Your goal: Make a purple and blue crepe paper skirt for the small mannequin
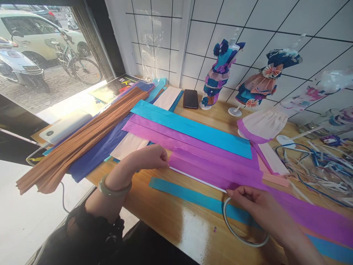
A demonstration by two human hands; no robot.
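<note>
My left hand (153, 157) is closed at the left corner of a strip of purple crepe paper (204, 167), pinching it where a thin white strip of tape (197, 178) starts. The tape runs straight along the near edge of the paper to my right hand (250, 200). That hand is closed at the tape's other end, its thumb and fingers pinched together. A narrow white tape roll (225, 221) hangs from it like a ring, over a blue paper strip (179, 191) on the table. What lies between the left fingertips is hidden.
Blue crepe paper (193, 127) lies behind the purple. Brown crepe paper (91, 136) stretches left, beside a white device (64, 127). A phone (191, 98) lies near the wall. Paper-dressed figures on stands (217, 79) line the back. Tangled paper scraps (320, 165) cover the right.
</note>
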